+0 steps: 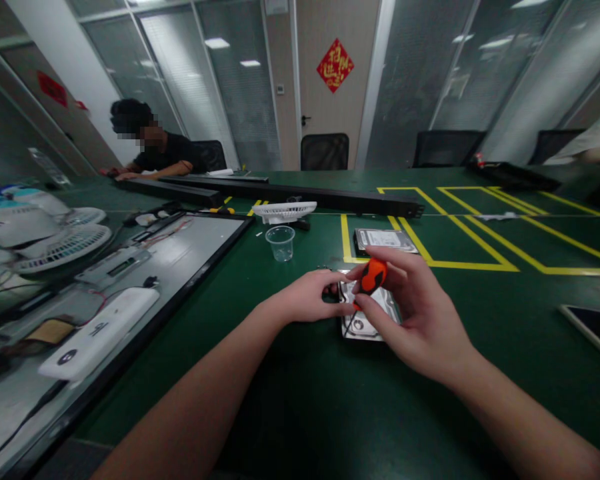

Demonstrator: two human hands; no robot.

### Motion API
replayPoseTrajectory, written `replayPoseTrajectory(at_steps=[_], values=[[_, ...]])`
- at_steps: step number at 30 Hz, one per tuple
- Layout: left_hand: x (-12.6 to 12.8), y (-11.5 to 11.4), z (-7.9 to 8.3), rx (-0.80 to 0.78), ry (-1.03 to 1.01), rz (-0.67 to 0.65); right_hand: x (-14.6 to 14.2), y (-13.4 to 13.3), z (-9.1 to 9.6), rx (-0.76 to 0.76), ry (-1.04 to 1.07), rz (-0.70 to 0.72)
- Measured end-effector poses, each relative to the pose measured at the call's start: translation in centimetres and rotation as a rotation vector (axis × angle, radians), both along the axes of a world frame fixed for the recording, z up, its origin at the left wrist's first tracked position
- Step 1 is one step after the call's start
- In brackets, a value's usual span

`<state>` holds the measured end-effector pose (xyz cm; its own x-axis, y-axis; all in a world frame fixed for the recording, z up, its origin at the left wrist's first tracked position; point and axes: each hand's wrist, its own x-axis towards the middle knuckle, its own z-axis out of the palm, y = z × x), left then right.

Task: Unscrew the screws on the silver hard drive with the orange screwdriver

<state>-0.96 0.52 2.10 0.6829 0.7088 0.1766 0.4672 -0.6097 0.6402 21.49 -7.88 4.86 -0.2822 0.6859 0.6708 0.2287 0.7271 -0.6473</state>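
1. Screwdriver point(373, 275), right of the frame's centre: the right hand point(423, 313) has its orange-and-black handle pinched between thumb and fingers. Its dark shaft slants toward the lower left, so I'd worry that pressure at that angle could make the tip skid and scratch the metal.

2. Hard drive point(363, 325), just right of centre and partly covered by both hands: it lies flat on the green table point(300, 407). I see no clamp on it, so a hard twist could spin or slide it.

3. Left hand point(307, 297), near the middle of the frame: thumb and finger come to a narrow gap by the shaft, over the drive's left side. I can't tell from here whether they hold the shaft, steady the drive or merely hover. A slip could jab that thumb.

4. My view of the tip is too small to show whether it sits in anything; poor seating would make it jump.

5. Clear cup point(282, 244), above the left hand: a careless swing could tip it. The second drive point(385, 240), just above the right hand, could get knocked by the knuckles.
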Motion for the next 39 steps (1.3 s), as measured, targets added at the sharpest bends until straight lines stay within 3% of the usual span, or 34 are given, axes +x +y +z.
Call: replayPoseTrajectory(at_steps=[11, 18, 39], values=[[-0.1, 0.16, -0.29, 0.003, 0.027, 0.025, -0.1, 0.23, -0.05, 0.099, -0.052, -0.084], [-0.09, 0.16, -0.4, 0.01, -0.049, -0.039, -0.06, 0.06, 0.1, 0.095, -0.063, -0.031], [-0.13, 0.35, -0.66, 0.02, -0.04, -0.032, 0.02, 0.25, -0.32, 0.082, -0.045, -0.003]])
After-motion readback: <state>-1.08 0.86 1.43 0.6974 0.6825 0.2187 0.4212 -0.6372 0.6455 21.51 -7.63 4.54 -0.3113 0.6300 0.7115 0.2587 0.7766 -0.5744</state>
